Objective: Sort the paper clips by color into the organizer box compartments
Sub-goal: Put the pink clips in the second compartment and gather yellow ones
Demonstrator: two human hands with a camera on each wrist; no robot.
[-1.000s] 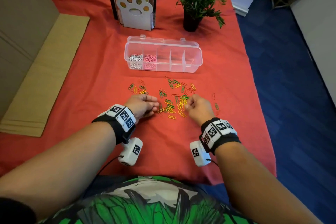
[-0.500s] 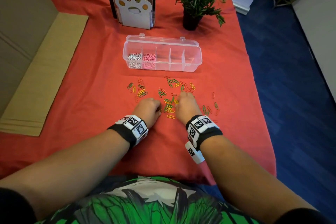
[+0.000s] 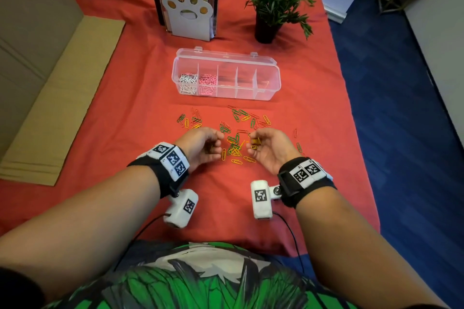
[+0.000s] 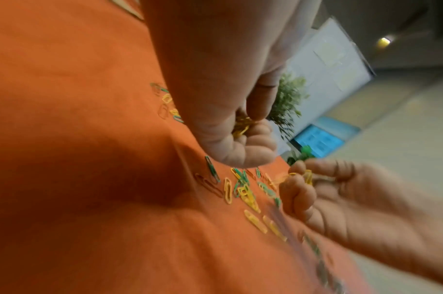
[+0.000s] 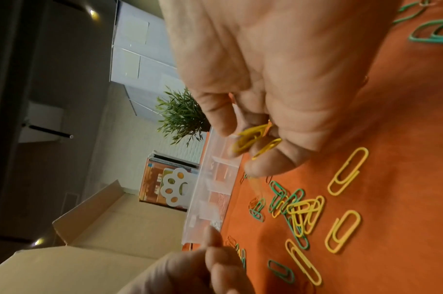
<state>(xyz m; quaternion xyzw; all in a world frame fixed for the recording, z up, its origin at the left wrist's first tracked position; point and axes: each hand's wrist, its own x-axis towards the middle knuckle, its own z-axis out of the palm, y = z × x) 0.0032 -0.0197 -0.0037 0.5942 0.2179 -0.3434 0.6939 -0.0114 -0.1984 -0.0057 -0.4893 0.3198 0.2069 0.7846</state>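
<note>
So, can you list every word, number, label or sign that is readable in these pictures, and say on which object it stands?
No readable words or numbers.
Wrist bands: black-and-white square code markers only, no letters.
Wrist camera housings: one such marker each.
Book cover behind the paw-shaped holder: a picture; any print is too small to read.
Blue sheet in the left wrist view: too blurred.

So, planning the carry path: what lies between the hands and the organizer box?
Loose clips scattered on red cloth, seen in the head view.

Black wristbands point(image 3: 165, 178) with square-code tags, white cabled camera pods point(image 3: 181, 206), green printed shirt point(image 3: 190, 281).
</note>
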